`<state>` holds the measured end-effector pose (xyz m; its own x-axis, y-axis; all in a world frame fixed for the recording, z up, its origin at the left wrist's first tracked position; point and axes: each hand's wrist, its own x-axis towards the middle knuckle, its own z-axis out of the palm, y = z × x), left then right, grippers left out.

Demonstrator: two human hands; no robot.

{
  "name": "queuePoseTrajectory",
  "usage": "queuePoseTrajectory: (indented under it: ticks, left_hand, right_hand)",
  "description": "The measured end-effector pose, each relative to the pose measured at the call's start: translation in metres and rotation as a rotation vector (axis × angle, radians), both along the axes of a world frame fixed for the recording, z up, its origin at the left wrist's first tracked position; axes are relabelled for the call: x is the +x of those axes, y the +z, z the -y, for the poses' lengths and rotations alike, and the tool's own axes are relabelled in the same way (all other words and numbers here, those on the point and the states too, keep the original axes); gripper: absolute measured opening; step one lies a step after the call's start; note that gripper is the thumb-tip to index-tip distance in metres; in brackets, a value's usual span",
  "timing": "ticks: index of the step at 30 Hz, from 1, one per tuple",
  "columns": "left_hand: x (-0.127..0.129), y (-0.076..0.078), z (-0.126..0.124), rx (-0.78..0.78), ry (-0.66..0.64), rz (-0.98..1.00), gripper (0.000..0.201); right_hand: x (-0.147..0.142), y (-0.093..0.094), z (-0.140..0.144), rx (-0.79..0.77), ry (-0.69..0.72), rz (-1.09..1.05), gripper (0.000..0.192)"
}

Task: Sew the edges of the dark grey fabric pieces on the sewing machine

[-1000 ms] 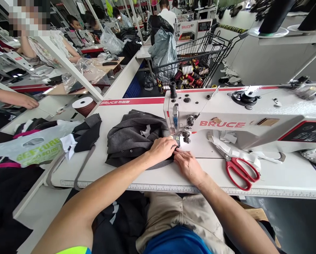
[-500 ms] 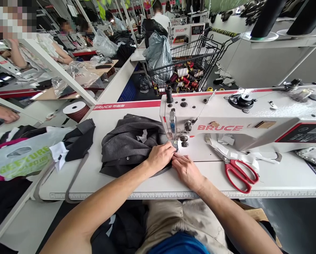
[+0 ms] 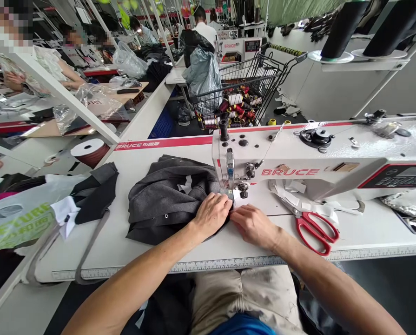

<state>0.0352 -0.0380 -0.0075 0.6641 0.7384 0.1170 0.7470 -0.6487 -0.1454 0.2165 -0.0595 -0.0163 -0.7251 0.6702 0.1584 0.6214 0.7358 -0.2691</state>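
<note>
A dark grey garment (image 3: 166, 202) lies bunched on the white sewing table (image 3: 131, 251), left of the needle of a white BRUCE sewing machine (image 3: 298, 158). My left hand (image 3: 213, 214) presses flat on the garment's edge just in front of the presser foot (image 3: 234, 193). My right hand (image 3: 253, 225) lies beside it on the right, fingertips pinching the fabric edge at the needle. Both hands touch each other at the fingers.
Red-handled scissors (image 3: 314, 225) lie right of my hands under the machine arm, among white paper scraps. Dark fabric pieces (image 3: 96, 190) and a plastic bag (image 3: 16, 218) sit at the left. A wire cart (image 3: 242, 93) of thread cones stands behind. Other people work at the far tables.
My hands stay at the needle on the garment; the right hand has spread a little flatter. The view has tilted slightly, nothing else on the table moved.
</note>
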Motion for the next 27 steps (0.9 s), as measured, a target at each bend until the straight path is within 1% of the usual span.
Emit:
queuePoseTrajectory:
  ticks: [3, 4, 5, 9, 14, 20, 27]
  left_hand:
    - [-0.001, 0.0, 0.001, 0.03, -0.024, 0.002, 0.019]
    - [-0.002, 0.0, 0.002, 0.029, -0.026, 0.009, 0.019]
    - [-0.002, 0.0, 0.003, 0.023, -0.025, 0.018, 0.02]
    - [-0.004, -0.001, 0.005, -0.017, -0.017, 0.046, 0.023]
    - [-0.008, -0.001, 0.005, -0.065, -0.041, 0.061, 0.024]
    - [-0.015, 0.002, 0.006, -0.112, -0.086, 0.059, 0.028]
    - [-0.018, 0.004, 0.009, -0.11, -0.079, 0.063, 0.037]
  right_hand:
    - [0.003, 0.004, -0.009, 0.032, -0.267, 0.072, 0.019]
    - [0.003, 0.004, -0.011, 0.03, -0.314, 0.095, 0.021]
    - [0.002, 0.004, -0.013, 0.019, -0.33, 0.113, 0.022]
    - [-0.001, -0.002, -0.015, -0.036, -0.311, 0.149, 0.027]
    - [-0.001, -0.009, -0.015, -0.039, -0.316, 0.17, 0.03]
    - [-0.005, -0.006, -0.015, -0.028, -0.331, 0.211, 0.03]
    - [-0.007, -0.002, -0.018, -0.054, -0.348, 0.22, 0.029]
